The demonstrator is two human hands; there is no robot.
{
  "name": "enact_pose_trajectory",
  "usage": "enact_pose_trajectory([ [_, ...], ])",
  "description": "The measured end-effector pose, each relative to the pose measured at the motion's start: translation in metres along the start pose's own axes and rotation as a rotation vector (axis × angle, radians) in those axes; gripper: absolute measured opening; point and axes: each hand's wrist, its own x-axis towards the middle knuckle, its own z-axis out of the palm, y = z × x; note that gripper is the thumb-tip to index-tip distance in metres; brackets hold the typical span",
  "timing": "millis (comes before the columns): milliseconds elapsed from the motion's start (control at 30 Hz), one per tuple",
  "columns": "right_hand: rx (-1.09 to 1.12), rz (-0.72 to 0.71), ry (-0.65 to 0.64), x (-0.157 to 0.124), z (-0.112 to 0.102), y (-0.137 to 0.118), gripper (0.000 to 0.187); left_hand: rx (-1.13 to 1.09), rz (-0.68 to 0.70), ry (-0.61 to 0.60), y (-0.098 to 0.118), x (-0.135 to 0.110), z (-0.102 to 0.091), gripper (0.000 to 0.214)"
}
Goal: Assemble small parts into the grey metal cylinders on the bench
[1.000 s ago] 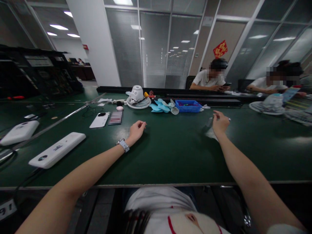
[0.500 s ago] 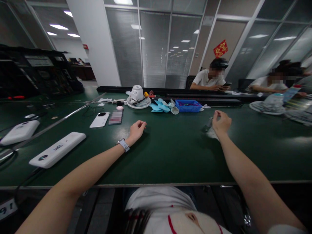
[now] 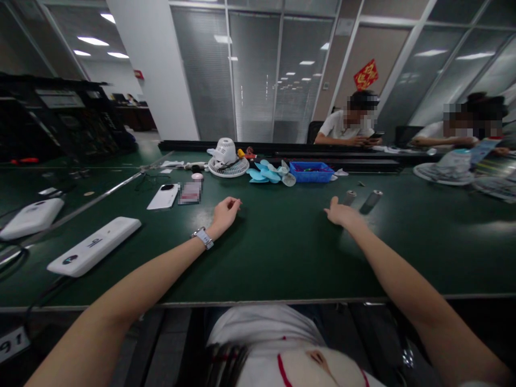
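Observation:
My left hand [image 3: 226, 215], with a watch [image 3: 202, 237] on its wrist, rests on the green table. Its fingers are curled together, and whatever they may hold is too small to make out. On the right, my right hand [image 3: 344, 215] hovers low over the tabletop, thumb and fingers apart, nothing visible in them. Just beyond it stands a small grey metal cylinder [image 3: 350, 197], partly hidden by the hand. A second grey cylinder [image 3: 372, 201] is to its right.
A white fan body with its grille [image 3: 228, 166], light-blue fan blades [image 3: 264, 173] and a blue basket [image 3: 311, 173] line the back. Leftward lie a phone [image 3: 163, 196], a blurred-out card [image 3: 190, 192] and a long white device [image 3: 94, 246]. Two people [image 3: 350, 123] sit across.
My right hand has moved left and lowered toward the table, and its fingers have spread. Both grey cylinders now show behind it. My left hand has stayed in place.

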Motion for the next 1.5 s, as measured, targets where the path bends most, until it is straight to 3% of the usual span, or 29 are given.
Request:
enact_pose_trajectory([
  [167, 0.007, -0.046, 0.022, 0.01, 0.008, 0.001, 0.038, 0.005, -0.004, -0.011, 0.001, 0.0, -0.001, 0.029],
  [333, 0.063, -0.081, 0.111, 0.018, -0.005, 0.023, 0.028, 0.014, -0.011, -0.015, 0.002, -0.001, -0.001, 0.029],
  [400, 0.143, -0.057, 0.287, 0.024, -0.012, 0.038, 0.027, 0.014, -0.013, -0.018, 0.004, -0.002, -0.002, 0.029],
  [533, 0.468, -0.055, 0.766, 0.039, -0.012, 0.067, 0.021, 0.012, -0.023, -0.021, 0.006, -0.002, -0.002, 0.028],
  [633, 0.639, -0.097, 0.879, 0.051, -0.002, 0.079, 0.015, 0.011, -0.021, -0.019, 0.005, -0.002, -0.001, 0.028],
  [867, 0.82, 0.001, 0.892, 0.066, 0.013, 0.082, 0.012, 0.025, 0.006, -0.004, 0.004, -0.001, 0.0, 0.027],
  [1167, 0.972, -0.09, 0.917, 0.078, 0.017, 0.084, 0.018, 0.008, 0.013, -0.021, -0.002, 0.001, 0.001, 0.03],
  [1500, 0.892, -0.013, 0.816, 0.072, 0.01, 0.08, 0.011, 0.015, 0.007, -0.015, 0.003, -0.001, -0.001, 0.03],
])
